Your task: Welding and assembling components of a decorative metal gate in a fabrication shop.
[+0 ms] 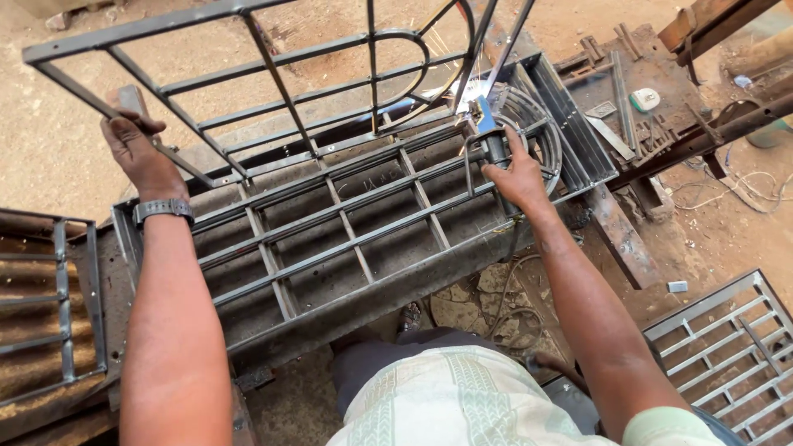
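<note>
Item: welding of a metal window grille, seen from the head camera.

- Landmark: flat grille [347,231], a grid of steel bars lying across a metal frame used as a desk [396,301]. All places below are taken from it.
- Upright grille [273,91]: a second barred frame with a curved bar at its far end, tilted up on edge along the far side of the flat grille.
- Left hand [140,149]: at the far left corner of the flat grille, grip clenched round a bar of the upright grille, steadying it. A wristwatch [163,209] sits on that wrist.
- Right hand [516,173]: at the far right end of the flat grille, grip closed on an electrode holder [489,136]. The rod points up to the spot where the upright grille meets the flat one.
- Arc [467,92]: a white glare with sparks just beyond the holder. The glare hides the joint itself, so the exact bars being joined cannot be told; it looks like the lower rail of the upright grille.
- Coil of cable [537,124]: just behind the right hand, at the right end.
- Scrap pieces and small tools [640,116]: on the ground well to the right.
- Spare grilles: one [727,347] near right, one [58,306] near left, both apart from the flat grille.

Step in hand, by judgement: a tack weld at the right end while the left hand holds the frame in line. The next move would call for a steady left hold and a short, even rod gap until the bead sets.
</note>
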